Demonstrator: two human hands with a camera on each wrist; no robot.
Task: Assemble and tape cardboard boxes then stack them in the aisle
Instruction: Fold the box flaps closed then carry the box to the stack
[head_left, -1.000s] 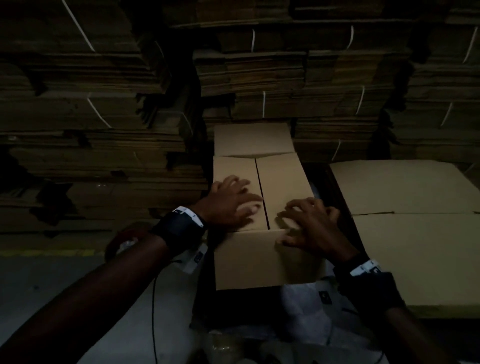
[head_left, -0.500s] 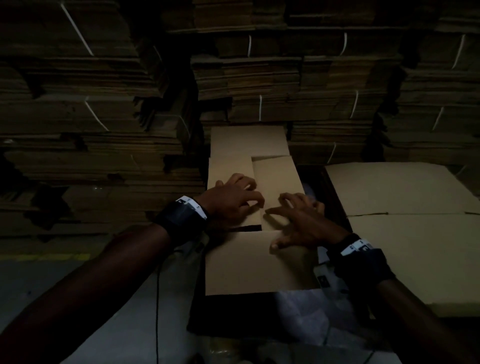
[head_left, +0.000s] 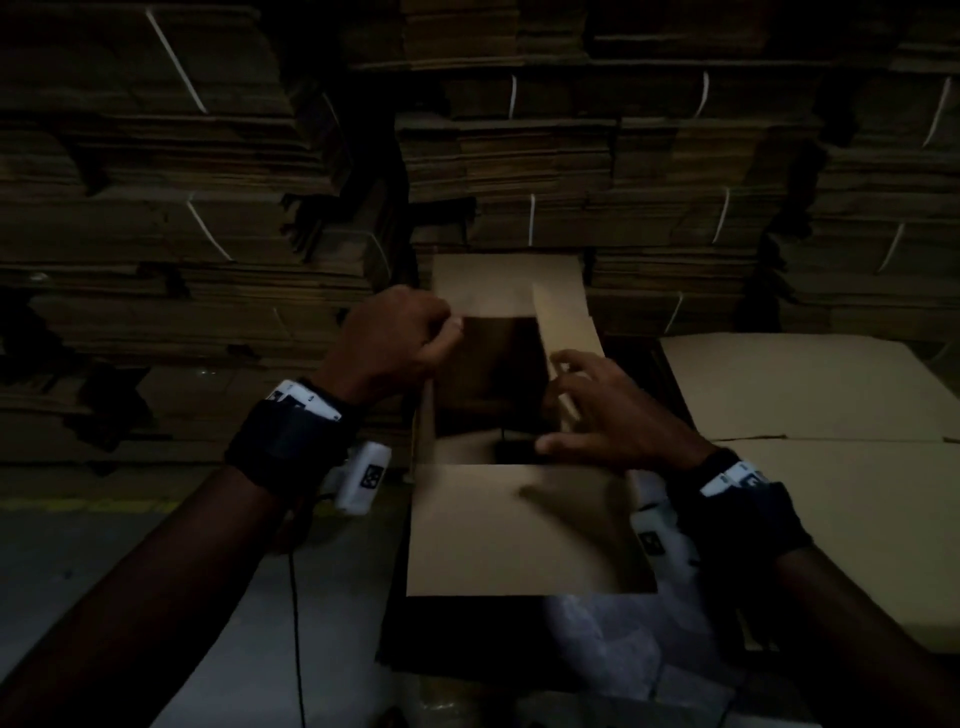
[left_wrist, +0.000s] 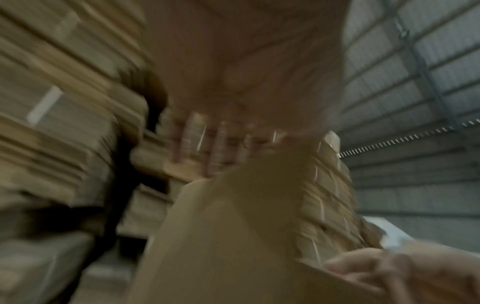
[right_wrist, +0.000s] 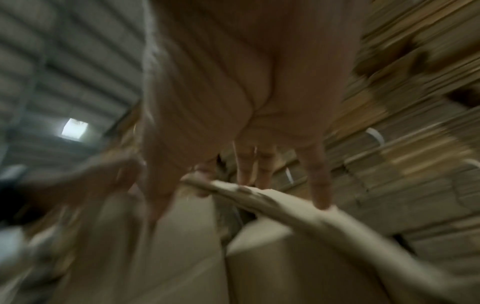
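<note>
Box (head_left: 519, 530) centre, open; flap-folding step. Left hand (head_left: 387, 345), 10 o'clock, pinches left flap (head_left: 425, 421); right hand (head_left: 613, 415), 3 o'clock, fingers spread on right flap (head_left: 563, 322). Next likely: press flaps flat, then tape.

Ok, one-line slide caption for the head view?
Left hand grips the left flap, right hand touches the right flap of an open cardboard box, strapped flat cartons behind.

The box (head_left: 519, 530) is sitting in the middle, its near flap lying toward the person and its far flap standing up behind. The left grip (head_left: 387, 343) is holding the box's left side, and the right grip (head_left: 608, 410) is resting on its right flap. Flat sheets (head_left: 805, 389) are lying just right of the box, and stacks (head_left: 571, 171) are rising behind everything.
</note>
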